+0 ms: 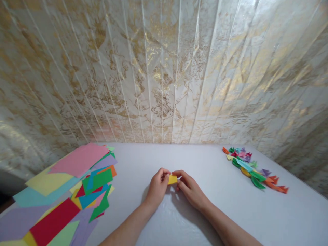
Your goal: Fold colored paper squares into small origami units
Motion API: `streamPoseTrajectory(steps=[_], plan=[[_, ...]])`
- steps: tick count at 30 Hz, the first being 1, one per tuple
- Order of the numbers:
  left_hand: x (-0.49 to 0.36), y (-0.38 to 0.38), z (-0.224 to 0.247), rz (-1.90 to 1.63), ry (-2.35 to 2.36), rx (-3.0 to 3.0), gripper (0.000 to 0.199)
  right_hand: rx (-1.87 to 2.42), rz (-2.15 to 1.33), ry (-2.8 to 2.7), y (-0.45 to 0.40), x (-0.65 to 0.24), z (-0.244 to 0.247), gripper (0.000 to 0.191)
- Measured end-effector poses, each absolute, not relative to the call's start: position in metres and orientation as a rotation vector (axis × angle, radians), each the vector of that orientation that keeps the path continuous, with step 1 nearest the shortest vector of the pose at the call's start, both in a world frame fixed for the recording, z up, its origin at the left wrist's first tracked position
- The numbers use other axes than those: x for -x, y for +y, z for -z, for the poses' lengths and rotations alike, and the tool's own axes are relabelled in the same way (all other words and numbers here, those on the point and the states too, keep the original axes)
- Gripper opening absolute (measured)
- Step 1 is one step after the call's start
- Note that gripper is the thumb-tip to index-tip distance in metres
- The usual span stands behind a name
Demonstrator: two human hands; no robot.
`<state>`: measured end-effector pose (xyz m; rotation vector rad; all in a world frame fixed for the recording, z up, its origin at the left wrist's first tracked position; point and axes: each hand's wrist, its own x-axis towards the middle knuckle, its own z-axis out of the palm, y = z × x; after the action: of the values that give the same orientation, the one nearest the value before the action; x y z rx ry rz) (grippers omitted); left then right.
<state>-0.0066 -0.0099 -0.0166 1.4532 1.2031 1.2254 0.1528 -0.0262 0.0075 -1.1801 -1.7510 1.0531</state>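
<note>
A small folded piece of yellow paper [172,179] is held up just above the white table [159,222], between my two hands. My left hand [158,184] pinches its left end between thumb and fingers. At its right end, my right hand [188,186] has its index finger on the upper edge and its thumb near the lower right corner. The other fingers of both hands are curled and partly hidden.
Sheets and pieces of coloured paper, with a pink sheet [82,159] and a red piece [55,221] among them, overlap on the left. Folded paper shapes [244,165] lie in a band on the right. A patterned curtain [164,75] hangs behind the table.
</note>
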Motion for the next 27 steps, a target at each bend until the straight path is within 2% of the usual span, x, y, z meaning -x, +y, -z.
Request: streamPoseTrajectory(steps=[27], plan=[[0.0084, -0.0105, 0.0158, -1.249, 1.184, -1.453, 0.015, 1.196, -1.032, -1.794, -0.0279, -0.1521, -0.0071, 0.037]])
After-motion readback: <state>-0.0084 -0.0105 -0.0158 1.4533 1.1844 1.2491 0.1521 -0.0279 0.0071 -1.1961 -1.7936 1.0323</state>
